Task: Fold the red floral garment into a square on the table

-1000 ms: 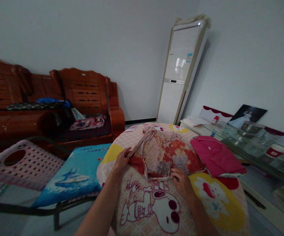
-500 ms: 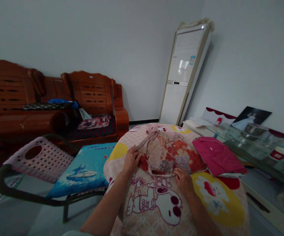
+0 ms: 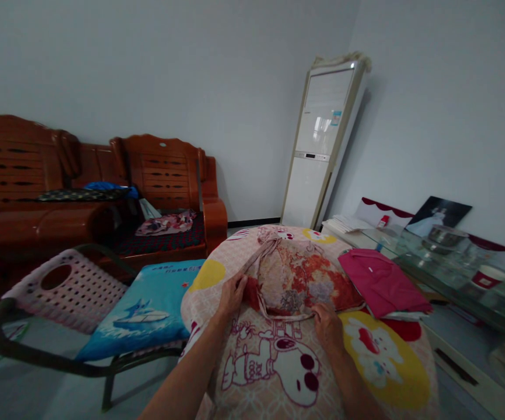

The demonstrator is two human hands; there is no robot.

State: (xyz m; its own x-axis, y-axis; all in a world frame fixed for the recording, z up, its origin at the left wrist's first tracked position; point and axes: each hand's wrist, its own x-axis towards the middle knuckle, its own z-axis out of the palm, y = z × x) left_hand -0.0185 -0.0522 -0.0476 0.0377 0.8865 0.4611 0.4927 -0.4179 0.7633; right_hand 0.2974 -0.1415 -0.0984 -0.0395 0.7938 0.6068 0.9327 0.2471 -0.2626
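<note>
half-curled hands on patterned cloth

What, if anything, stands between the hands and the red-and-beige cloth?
Nothing visible. The left hand is at the left edge of the red-and-beige cloth, the right hand at its near edge. The pink cloth lies to its right.

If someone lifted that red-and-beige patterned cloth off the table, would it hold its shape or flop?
The patterned cloth would probably flop, as it lies in soft creases. It looks thin, so it's likely light for its size. The narrow strip running to the left hand might dangle.
</note>
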